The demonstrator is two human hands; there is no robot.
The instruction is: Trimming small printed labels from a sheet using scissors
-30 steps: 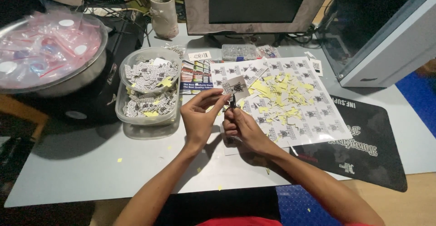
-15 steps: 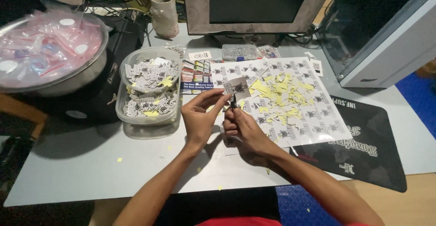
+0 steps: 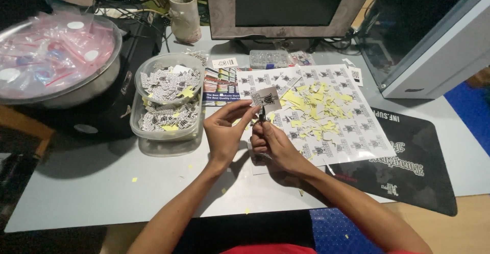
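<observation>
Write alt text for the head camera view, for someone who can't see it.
Two bare hands meet over a grey table: the left hand pinches a small printed sticker, the right hand grips a thin dark tool under it. A sticker sheet strewn with yellow scraps lies behind, clear tubs of cut stickers to the left.

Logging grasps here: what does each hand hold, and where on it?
Left hand pinches a small printed paper piece by its lower left edge. Right hand grips a thin dark tool by its lower end; the tool's kind cannot be told.
</observation>
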